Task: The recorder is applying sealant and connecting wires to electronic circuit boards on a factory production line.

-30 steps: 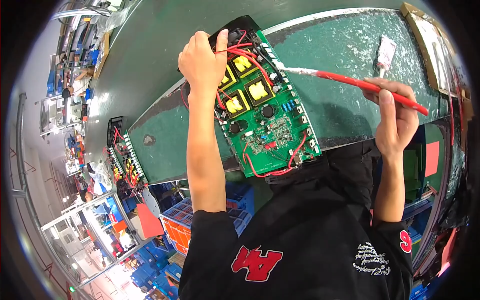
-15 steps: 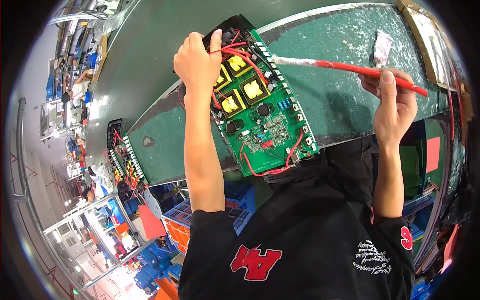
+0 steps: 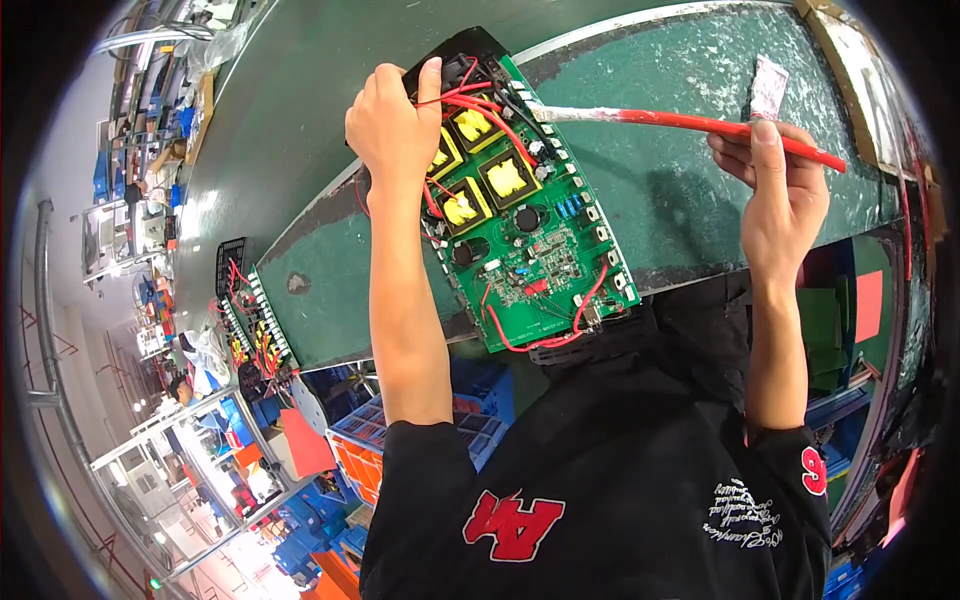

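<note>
1. A workshop floor spreads out at the left, with shelving, blue and orange bins [image 3: 350, 450] and other workstations below a long green workbench [image 3: 690, 200] whose top is scuffed and speckled white.
2. The person wears a black shirt [image 3: 600, 480] with a red-and-white emblem; both forearms rise from it toward the bench.
3. A green circuit board [image 3: 525, 240] in a black frame lies tilted on the bench's near edge, partly overhanging it. It carries yellow-wrapped transformers [image 3: 490, 175], dark round capacitors and looping red wires.
4. A second, similar board [image 3: 250, 320] lies well apart, farther left along the bench edge.
5. The left hand [image 3: 395, 130] rests on the far left corner of the circuit board, fingers curled together over the frame and red wires there, thumb raised.
6. The right hand [image 3: 780, 195] pinches a long red stick-like tool [image 3: 700, 125], fingers closed around its right part; its white-smeared tip touches the board's far right edge.
7. A small white-and-pink packet [image 3: 768, 88] lies on the bench just beyond the tool.
</note>
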A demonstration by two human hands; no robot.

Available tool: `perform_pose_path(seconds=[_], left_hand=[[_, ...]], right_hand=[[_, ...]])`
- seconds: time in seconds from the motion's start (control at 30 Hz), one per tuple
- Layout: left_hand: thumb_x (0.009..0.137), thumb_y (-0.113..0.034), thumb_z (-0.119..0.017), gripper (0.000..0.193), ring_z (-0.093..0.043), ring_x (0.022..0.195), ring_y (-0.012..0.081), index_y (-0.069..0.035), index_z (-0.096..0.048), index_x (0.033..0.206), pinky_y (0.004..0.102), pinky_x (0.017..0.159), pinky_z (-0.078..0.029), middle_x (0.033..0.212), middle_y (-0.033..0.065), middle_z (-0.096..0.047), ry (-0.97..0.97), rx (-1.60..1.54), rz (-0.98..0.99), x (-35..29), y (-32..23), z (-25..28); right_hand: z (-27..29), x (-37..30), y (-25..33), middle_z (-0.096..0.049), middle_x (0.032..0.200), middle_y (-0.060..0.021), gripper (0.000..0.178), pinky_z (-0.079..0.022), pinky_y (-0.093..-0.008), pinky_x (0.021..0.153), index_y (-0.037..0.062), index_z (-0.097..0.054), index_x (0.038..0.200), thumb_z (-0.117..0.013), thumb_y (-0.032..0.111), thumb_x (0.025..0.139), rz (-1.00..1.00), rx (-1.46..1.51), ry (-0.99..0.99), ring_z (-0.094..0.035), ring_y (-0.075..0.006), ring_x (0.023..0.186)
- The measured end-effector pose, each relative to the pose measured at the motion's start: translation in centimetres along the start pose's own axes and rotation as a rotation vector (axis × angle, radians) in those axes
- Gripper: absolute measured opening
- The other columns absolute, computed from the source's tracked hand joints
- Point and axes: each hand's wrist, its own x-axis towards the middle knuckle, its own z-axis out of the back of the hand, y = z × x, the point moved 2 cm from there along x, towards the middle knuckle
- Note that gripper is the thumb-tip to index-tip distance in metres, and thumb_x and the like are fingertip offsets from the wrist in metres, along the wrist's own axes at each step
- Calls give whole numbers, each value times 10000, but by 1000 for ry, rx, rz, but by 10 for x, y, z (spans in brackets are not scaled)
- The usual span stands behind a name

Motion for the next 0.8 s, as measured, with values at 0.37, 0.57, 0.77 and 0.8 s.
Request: perform_pose_path(seconds=[0.37, 0.57, 0.77, 0.8], left_hand=[[891, -452, -599, 436, -618, 680, 333, -33, -566, 773, 440, 623, -466, 740, 128, -633, -9, 3, 0, -1, 2, -2], [891, -449, -601, 434, -616, 675, 329, -36, -560, 761, 435, 613, -462, 728, 121, -629, -27, 12, -11, -1, 3, 0], [890, -450, -600, 431, -617, 675, 325, -42, -558, 758, 431, 613, -462, 733, 118, -630, -36, -3, -16, -1, 2, -2], [890, -451, -599, 430, -617, 677, 327, -41, -562, 764, 431, 614, -463, 737, 120, -632, -37, 1, -14, -1, 2, -3]], right_hand=[[6, -25, 1, -649, 974, -178, 188, -579, -376, 796, -70, -525, 1031, -508, 110, 979, 59, -89, 75, -680, -248, 877], [20, -58, 0, -638, 1040, -234, 193, -589, -381, 768, -68, -520, 1060, -490, 103, 976, 147, -108, 71, -671, -306, 936], [11, -65, -6, -616, 1101, -267, 170, -575, -399, 821, -68, -508, 1072, -486, 62, 965, 185, -91, 132, -653, -306, 987], [12, -68, -7, -611, 1112, -269, 167, -573, -398, 827, -66, -505, 1075, -478, 56, 965, 177, -100, 153, -649, -305, 998]])
